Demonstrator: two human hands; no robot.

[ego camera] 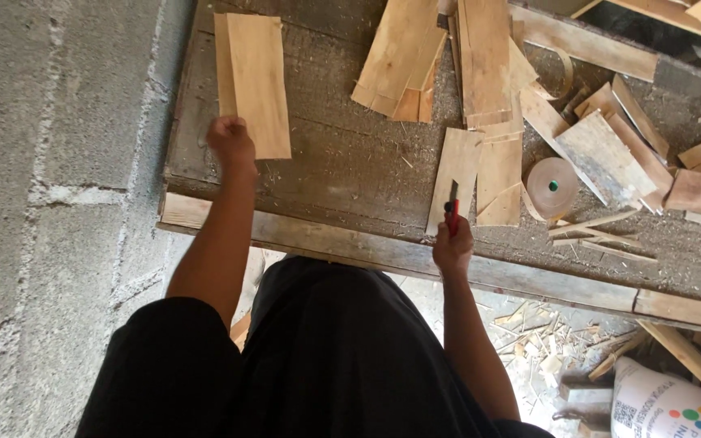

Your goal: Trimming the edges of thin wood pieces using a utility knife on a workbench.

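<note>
Your left arm bare, stretched far and left, elbow slightly bent. Left hand [230, 142] closed in fist, fingers curled in grip, back of hand toward you. Your right arm bare, reaching straight forward, nearer than left. Right hand [453, 246] clenched, knuckles up, wrist straight. Hands well apart.

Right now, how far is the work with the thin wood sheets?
Done, it seems: cut veneer pieces lie piled on the workbench, with offcuts on the floor. In hand: the left hand holds up a rectangular sheet; the right hand grips a red utility knife. Left: that sheet looks whole, not yet cut.
</note>
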